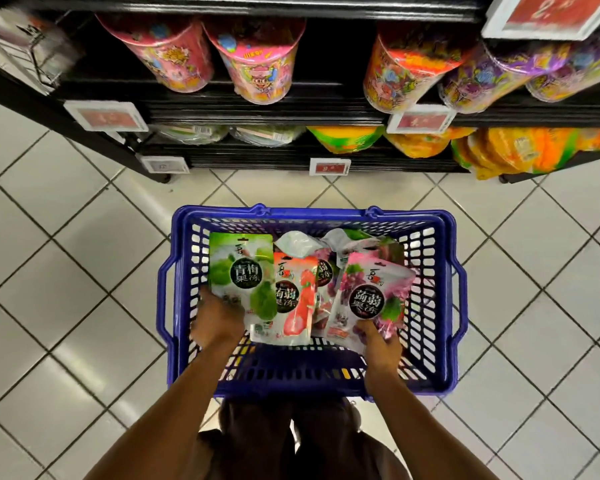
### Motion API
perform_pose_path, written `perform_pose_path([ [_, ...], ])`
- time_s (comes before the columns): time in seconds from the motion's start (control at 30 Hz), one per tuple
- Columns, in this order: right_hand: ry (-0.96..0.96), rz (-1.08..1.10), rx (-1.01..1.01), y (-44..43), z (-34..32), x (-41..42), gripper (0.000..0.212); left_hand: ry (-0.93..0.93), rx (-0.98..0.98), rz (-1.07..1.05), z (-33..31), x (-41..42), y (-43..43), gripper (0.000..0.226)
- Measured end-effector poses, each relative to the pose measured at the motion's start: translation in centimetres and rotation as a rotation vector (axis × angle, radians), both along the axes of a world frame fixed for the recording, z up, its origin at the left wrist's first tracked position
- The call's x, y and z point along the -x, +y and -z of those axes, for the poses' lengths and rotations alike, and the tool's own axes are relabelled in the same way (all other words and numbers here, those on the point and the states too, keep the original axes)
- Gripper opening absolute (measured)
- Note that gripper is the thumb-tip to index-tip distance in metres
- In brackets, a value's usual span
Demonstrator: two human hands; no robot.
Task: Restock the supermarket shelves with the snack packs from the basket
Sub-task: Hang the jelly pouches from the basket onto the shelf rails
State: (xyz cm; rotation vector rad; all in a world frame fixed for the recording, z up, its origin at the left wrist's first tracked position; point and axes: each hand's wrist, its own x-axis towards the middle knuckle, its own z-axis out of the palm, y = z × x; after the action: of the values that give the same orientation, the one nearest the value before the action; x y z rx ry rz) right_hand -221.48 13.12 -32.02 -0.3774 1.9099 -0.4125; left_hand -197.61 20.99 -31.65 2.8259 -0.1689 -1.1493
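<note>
- blue basket sits on the tiled floor right in front of the shelves, with the person standing over it and both arms reaching down inside.
- left hand is at the basket's left side, fingers curled onto the lower left corner of the green pack. it has a firm hold, and the pack stands upright with its printed face to the camera.
- right hand is over on the right, thumb on the front of the purple pack and fingers tucked behind its bottom edge. it holds the pack tilted, top leaning to the right.
- between the 2 held packs lies the red pack, its left edge tucked under the green one, touching it.
- behind the red pack, more packs are piled in the basket: 1 shows a pale back side, and another dark-labelled one peeks out, mostly hidden.
- every snack pack in sight is inside the basket; both held packs are low, within its walls.
- up on the shelves, pink tubs lie on their sides at the middle level, with orange and purple tubs to their right.
- lower shelf carries orange bags on the right, and price tags are clipped along the shelf edges.
</note>
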Motion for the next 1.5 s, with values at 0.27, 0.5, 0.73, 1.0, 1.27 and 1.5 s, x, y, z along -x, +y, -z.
perform_pose_path([
  [0.27, 0.097, -0.214, 0.118, 0.2, 0.2, -0.4, 0.021, 0.234, 0.378, 0.667, 1.0, 7.7, -2.9, 0.029],
  [0.5, 0.224, -0.368, 0.230, -1.0, 0.9, 0.7, 0.019, 0.458, 0.173, 0.494, 4.9, 11.0, -6.0, 0.019],
  [0.73, 0.218, -0.425, 0.240, -1.8, 2.1, 2.3, 0.024, 0.310, 0.107, 0.841, 6.9, 12.1, -7.3, 0.027],
  [1.0, 0.181, -0.259, 0.280, -2.4, -0.5, 2.2, 0.023, 0.095, 0.331, 0.873, 2.8, 9.0, -6.3, 0.018],
  [1.27, -0.038, -0.175, 0.211, -3.2, -4.7, 0.0, 0.021, 0.290, 0.836, 0.247, -5.0, 6.4, -4.4, 0.024],
  [1.5, -0.313, -0.246, 0.070, -3.6, -6.5, -4.5, 0.013, 0.047, 0.802, 0.620, -8.0, 4.7, -3.8, 0.025],
])
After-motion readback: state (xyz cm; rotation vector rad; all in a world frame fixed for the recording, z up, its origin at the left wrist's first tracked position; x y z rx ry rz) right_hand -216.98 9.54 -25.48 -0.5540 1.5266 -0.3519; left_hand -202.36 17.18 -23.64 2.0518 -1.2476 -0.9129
